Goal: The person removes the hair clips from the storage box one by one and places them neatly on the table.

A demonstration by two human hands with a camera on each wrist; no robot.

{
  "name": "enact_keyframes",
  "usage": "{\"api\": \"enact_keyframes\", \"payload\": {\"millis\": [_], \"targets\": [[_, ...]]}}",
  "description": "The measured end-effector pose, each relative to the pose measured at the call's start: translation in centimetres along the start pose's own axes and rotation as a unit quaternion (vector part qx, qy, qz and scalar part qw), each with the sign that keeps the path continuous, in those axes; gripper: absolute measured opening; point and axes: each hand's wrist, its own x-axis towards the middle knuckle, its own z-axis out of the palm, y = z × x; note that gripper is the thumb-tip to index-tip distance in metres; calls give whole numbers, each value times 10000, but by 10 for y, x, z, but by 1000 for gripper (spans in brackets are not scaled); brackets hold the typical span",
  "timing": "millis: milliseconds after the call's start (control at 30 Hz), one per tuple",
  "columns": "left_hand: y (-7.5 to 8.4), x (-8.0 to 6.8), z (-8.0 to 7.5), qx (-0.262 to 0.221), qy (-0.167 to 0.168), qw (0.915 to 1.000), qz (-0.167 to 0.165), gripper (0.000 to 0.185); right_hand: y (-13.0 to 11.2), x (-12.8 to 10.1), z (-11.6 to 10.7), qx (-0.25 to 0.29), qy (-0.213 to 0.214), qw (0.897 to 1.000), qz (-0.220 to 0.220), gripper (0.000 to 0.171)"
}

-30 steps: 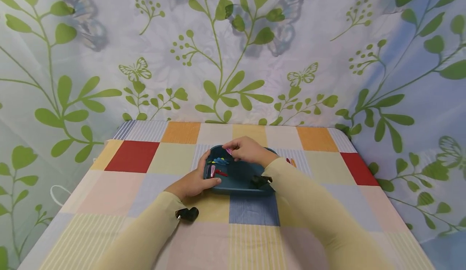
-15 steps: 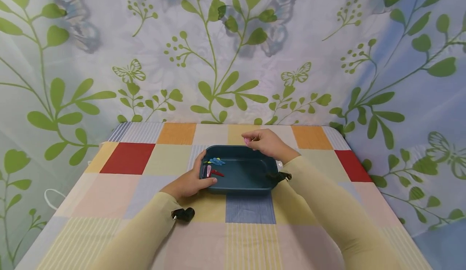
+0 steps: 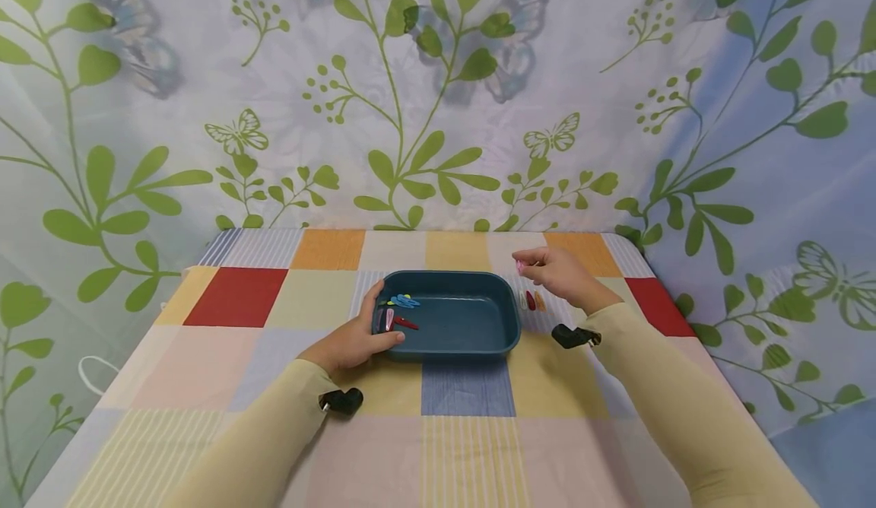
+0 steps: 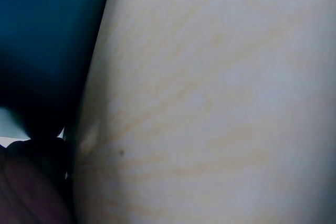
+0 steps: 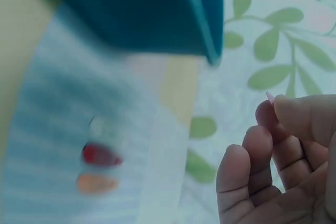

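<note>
My left hand (image 3: 349, 341) grips the left end of a dark teal plastic tray (image 3: 455, 354), thumb at its front rim. Several hair clips lie at that end: blue clips (image 3: 404, 302), a pink clip (image 3: 389, 319) and a red clip (image 3: 407, 324). Above the table, right of the tray, my right hand (image 3: 564, 276) pinches another pink hair clip (image 3: 520, 266). Only the clip's tip (image 5: 270, 97) shows between thumb and forefinger in the right wrist view. Below that hand, a whitish clip (image 5: 96, 128), a red clip (image 5: 100, 156) and an orange clip (image 5: 97, 183) lie in a row.
A patchwork-patterned cloth (image 3: 472, 458) covers the table. Behind it hangs a curtain (image 3: 274, 166) printed with leaves and butterflies. At the left edge of the table there is a white loop of cord (image 3: 85, 375). Each wrist carries a small black camera (image 3: 341, 401).
My right hand has lifted the pink hair clip up from the tray and carried it right, past the tray's right end. My left hand keeps its grip on the tray.
</note>
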Motion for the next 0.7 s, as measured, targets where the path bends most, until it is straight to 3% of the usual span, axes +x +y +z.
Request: {"api": "enact_keyframes", "payload": {"millis": [300,500,700], "targets": [[-1,0,0,2,35,10000,3,112,44,-10,-6,-212,107,9993,301,44],[0,-1,0,11,15,10000,2,112,58,-14,-3,-388,186,9986,307,38],[3,-2,-1,30,-3,10000,-11,110,66,-15,1,-413,159,9972,598,35]]}}
